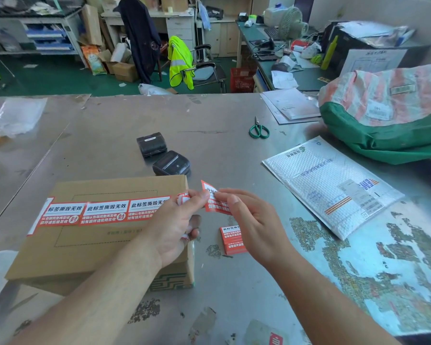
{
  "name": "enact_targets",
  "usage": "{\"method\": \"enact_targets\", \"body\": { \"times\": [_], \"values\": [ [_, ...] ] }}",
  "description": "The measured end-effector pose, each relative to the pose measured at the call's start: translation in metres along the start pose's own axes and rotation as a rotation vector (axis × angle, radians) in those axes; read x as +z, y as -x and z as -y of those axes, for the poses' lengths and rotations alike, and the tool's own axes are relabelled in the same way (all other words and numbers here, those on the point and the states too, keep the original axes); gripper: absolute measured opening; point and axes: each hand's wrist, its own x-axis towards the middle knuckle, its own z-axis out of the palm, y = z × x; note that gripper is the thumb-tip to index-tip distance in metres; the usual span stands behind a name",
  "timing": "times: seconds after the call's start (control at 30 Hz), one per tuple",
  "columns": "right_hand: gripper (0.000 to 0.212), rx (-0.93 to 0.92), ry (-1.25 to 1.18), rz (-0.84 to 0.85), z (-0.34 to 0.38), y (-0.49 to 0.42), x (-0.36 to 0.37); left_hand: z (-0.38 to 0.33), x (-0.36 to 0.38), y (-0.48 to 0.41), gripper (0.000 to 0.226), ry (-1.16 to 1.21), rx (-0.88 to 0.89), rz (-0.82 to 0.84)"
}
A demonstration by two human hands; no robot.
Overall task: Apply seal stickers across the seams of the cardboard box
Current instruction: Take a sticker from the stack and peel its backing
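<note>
Head view, and closest in, both forearms reach over the steel bench (209,115) and meet just off the right edge of the brown cardboard box (97,247). The left hand (174,220) pinches one end of a loose red-and-white seal sticker (218,207) between thumb and forefinger. Its lower fingers curl round what look like crumpled scraps of backing. The right hand (251,220) pinches the other end with its fingertips, so the sticker hangs in the air between the two, clear of the box.

The box lies flat on the bench under the left wrist. A row of three red-and-white stickers (105,212) already runs along its top seam, almost to the right edge. My read is that this is the peel-and-ready step for the next sticker. The next move calls for carrying it to the right edge, folding it over that corner and pressing it flat.

Just beside the right hand sits a small stack of spare red stickers (232,241). Further back are two black handheld printers (171,163), a white bubble mailer (329,185) and green-handled scissors (259,130).
</note>
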Motion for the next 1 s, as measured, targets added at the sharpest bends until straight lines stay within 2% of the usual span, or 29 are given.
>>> {"method": "enact_targets", "body": {
  "times": [0.27, 0.4, 0.6, 0.9, 1.0],
  "values": [
    [0.040, -0.028, -0.087, 0.036, 0.005, 0.001, 0.001, 0.004, -0.008, 0.001, 0.039, 0.007, 0.001, 0.040],
    [0.043, -0.061, -0.150, 0.078, 0.010, 0.002, 0.002, 0.007, -0.015, -0.001, 0.068, 0.042, 0.047, 0.108],
    [0.048, -0.117, -0.170, 0.098, 0.013, 0.001, 0.004, 0.009, -0.018, -0.003, 0.068, 0.069, 0.093, 0.202],
    [0.052, -0.133, -0.148, 0.110, 0.012, 0.000, 0.005, 0.011, -0.015, -0.005, 0.077, 0.125, 0.095, 0.204],
    [0.051, -0.134, -0.139, 0.111, 0.013, 0.000, 0.005, 0.011, -0.015, -0.006, 0.073, 0.126, 0.092, 0.194]
  ]
}}
